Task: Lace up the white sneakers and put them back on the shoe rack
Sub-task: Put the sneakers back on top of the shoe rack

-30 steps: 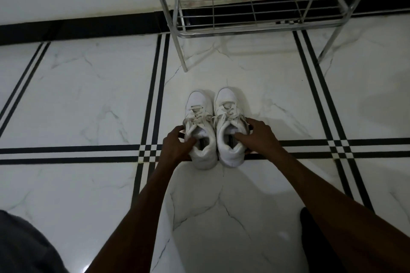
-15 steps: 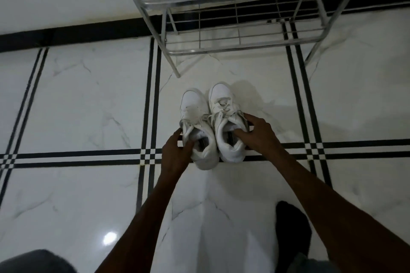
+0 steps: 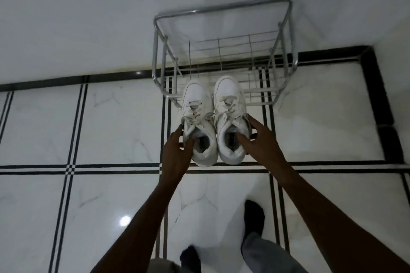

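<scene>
Two laced white leather sneakers held side by side, toes toward chrome wire shoe rack — ready for shelving. Left hand pinches left collar, right hand right collar — thumbs inside openings.

Two laced white sneakers — side by side, toes toward the metal shoe rack — are gripped at the collars by the left hand and right hand.

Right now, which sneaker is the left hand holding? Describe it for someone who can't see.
Find the metal shoe rack against the wall; two white sneakers are held before it. The left-hand sneaker is gripped by the left hand, its toe sitting further back than its neighbour.
</scene>
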A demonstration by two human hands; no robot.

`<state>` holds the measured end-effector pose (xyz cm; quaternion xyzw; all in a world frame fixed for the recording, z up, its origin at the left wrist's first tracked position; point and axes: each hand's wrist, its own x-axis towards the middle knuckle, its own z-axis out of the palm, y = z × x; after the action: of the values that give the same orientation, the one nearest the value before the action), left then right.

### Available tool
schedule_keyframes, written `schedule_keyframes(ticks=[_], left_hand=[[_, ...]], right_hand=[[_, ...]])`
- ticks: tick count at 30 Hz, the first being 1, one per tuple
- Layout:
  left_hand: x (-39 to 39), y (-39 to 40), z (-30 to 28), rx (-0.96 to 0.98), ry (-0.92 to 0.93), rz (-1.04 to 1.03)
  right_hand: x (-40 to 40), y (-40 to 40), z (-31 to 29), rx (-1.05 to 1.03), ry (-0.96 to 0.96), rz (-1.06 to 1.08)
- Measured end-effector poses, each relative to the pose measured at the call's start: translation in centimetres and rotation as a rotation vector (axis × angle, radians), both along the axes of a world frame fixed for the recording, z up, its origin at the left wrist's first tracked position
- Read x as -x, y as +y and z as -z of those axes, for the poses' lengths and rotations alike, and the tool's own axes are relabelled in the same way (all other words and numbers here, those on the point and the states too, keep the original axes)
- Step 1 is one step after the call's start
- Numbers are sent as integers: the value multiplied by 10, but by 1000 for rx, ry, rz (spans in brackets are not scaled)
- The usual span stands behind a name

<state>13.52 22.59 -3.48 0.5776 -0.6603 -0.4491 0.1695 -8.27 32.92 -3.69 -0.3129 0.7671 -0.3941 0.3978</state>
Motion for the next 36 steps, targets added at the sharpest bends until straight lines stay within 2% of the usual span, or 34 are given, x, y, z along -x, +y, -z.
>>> schedule_keyframes(ticks=[3,8,11,17,23,33,36], left_hand=[[23,-22,-36,30,30,4],[60,-80,-46,57,14,20],[83,-113,-44,85,13,69],[123,-191,-1,85,-49,103],[147,-239,36,42,-99,143],[145,-248,51,-55,-102,160],[145,-250,46,-62,-140,167]], right_hand=[[26,-24,-40,-3,21,-30],[63,-78,-65,-3,37,-36],[82,-111,-56,-18,39,-43],[117,-180,-16,-96,-61,-6],[136,-234,17,-128,-16,-27],[134,-246,37,-247,-58,-43],[135,-246,30,-318,30,-80]])
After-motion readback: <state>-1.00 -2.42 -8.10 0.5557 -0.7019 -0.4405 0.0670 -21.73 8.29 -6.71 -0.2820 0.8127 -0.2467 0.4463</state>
